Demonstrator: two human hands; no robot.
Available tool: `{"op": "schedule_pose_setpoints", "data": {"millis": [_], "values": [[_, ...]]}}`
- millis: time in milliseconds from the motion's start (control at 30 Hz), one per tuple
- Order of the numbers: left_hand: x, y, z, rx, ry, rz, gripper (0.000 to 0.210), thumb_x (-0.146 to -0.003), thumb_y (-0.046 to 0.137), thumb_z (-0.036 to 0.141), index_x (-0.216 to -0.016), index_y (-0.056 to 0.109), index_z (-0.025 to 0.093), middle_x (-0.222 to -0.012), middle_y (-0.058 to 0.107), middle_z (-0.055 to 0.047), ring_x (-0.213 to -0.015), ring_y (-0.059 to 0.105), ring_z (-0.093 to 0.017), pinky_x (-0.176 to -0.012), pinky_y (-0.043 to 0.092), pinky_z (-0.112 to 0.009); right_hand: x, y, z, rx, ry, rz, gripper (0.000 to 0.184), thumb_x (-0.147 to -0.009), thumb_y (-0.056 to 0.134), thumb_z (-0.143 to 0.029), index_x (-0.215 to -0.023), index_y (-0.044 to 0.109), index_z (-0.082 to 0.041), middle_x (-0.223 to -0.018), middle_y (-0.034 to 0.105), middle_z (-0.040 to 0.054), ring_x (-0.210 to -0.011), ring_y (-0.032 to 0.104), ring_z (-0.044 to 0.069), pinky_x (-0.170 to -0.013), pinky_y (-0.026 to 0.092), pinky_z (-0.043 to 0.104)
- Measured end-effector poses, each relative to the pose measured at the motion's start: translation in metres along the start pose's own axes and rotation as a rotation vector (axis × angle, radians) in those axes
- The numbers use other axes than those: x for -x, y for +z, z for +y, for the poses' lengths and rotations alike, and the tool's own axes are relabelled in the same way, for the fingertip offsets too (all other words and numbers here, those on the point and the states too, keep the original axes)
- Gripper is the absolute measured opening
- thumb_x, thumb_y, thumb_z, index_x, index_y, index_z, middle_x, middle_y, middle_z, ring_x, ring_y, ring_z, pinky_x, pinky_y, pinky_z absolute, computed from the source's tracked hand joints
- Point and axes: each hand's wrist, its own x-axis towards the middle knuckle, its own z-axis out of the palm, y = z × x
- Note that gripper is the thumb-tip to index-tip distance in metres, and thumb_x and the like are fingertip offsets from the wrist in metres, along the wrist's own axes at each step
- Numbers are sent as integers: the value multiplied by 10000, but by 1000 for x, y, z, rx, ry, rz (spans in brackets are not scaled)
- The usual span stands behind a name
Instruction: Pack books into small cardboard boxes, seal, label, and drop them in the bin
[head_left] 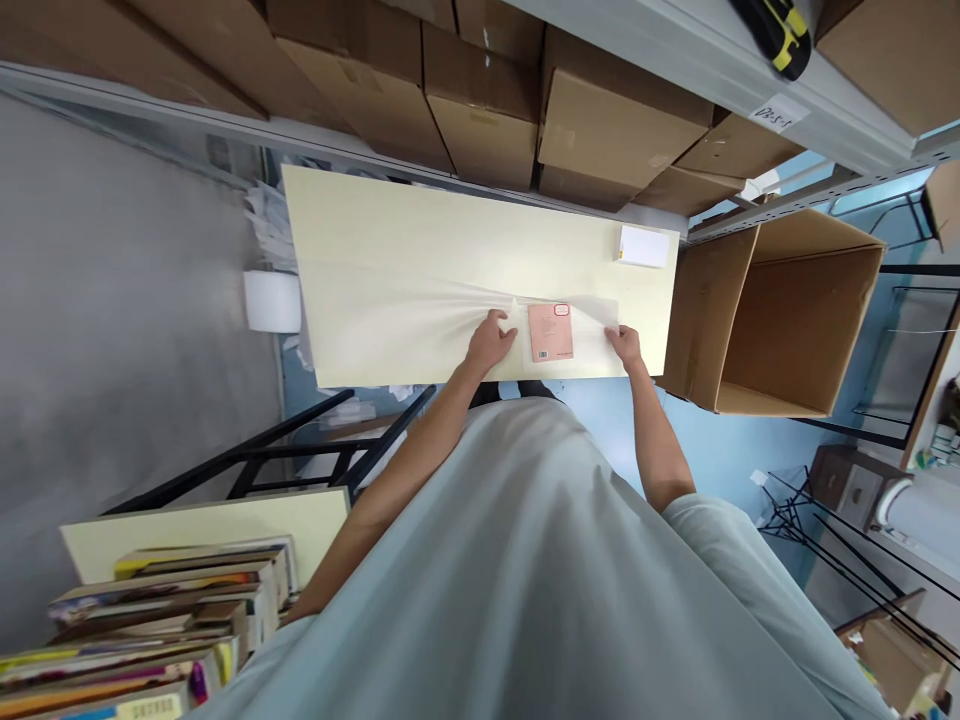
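One pink book [550, 333] lies flat on the bench [450, 220], thin whitish sheet [592, 335] around it. Right hand [625, 346] pinches the sheet's edge; left hand [489, 341], thumb and fingers parted, at creases, grip unclear. Judged early: sheet spread, cover bare, nothing folded over yet.
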Motion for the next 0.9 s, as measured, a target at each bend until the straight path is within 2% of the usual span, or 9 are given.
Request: {"op": "schedule_pose_setpoints", "data": {"millis": [100, 200, 267, 433, 600, 667, 767, 833, 900], "values": [[-4, -2, 10, -64, 76, 59, 575, -994, 618, 298, -1556, 496, 277, -1073, 713, -90, -1044, 706, -321, -1013, 549, -459, -5, -2, -4, -1, 20, -47, 301, -875, 662, -425, -676, 515, -255, -627, 515, -46, -668, 477, 165, -644, 401, 278], [-14, -4, 18, -84, 70, 127, 545, -978, 604, 241, -1517, 527, 243, -1308, 648, -155, -1165, 685, -344, -1065, 544, -479, -11, -1, -12, 8, 11, -28, 365, -903, 685, -465, -677, 474, -270, -638, 521, -44, -659, 456, 168, -670, 407, 290], [-21, -7, 20, -96, 57, 142, 482, -958, 620, 222, -1437, 569, 232, -1386, 603, -167, -1235, 660, -350, -1088, 547, -481, -16, 2, -17, 10, -15, 13, 427, -942, 661, -512, -672, 427, -279, -635, 493, -49, -653, 423, 166, -670, 397, 293], [-31, -15, 16, -146, 44, 156, 369, -958, 627, 233, -1322, 593, 278, -1414, 559, -140, -1326, 593, -340, -1137, 536, -498, -20, 6, -16, -30, -25, 71, 478, -1015, 549, -520, -639, 378, -280, -600, 418, -54, -644, 373, 160, -645, 384, 287], [-28, -17, 19, -159, 6, 137, 443, -918, 673, 248, -1347, 561, 238, -1432, 518, -158, -1360, 564, -341, -1132, 528, -490, -19, -4, -3, -86, 41, 151, 464, -1022, 527, -497, -638, 390, -276, -606, 440, -46, -647, 415, 157, -654, 414, 291], [-23, -14, 25, -159, 17, 134, 440, -930, 660, 268, -1358, 566, 230, -1430, 536, -158, -1326, 594, -333, -1124, 526, -480, -18, -11, 0, -118, 28, 140, 468, -1012, 543, -520, -644, 399, -270, -623, 466, -42, -660, 438, 153, -663, 435, 286], [-11, -2, 38, -96, 82, 102, 367, -980, 582, 266, -1344, 606, 225, -1319, 656, -125, -1122, 694, -270, -1080, 544, -429, -12, -20, -2, -213, 43, 101, 452, -1004, 550, -586, -707, 495, -250, -694, 565, -16, -688, 522, 156, -659, 489, 275], [-1, 12, 49, -25, 115, 35, 342, -979, 567, 246, -1311, 647, 226, -1236, 733, -99, -1017, 721, -242, -1046, 561, -404, -4, -23, -8, -277, 56, 64, 426, -995, 564, -610, -792, 575, -235, -786, 638, 14, -727, 601, 172, -644, 530, 279], [8, 25, 60, 49, 113, -34, 326, -959, 604, 260, -1274, 684, 228, -1227, 771, -91, -1015, 734, -241, -1023, 581, -395, 6, -23, -19, -290, 32, 59, 397, -992, 588, -606, -865, 621, -231, -877, 685, 38, -766, 659, 191, -646, 563, 296]]}}
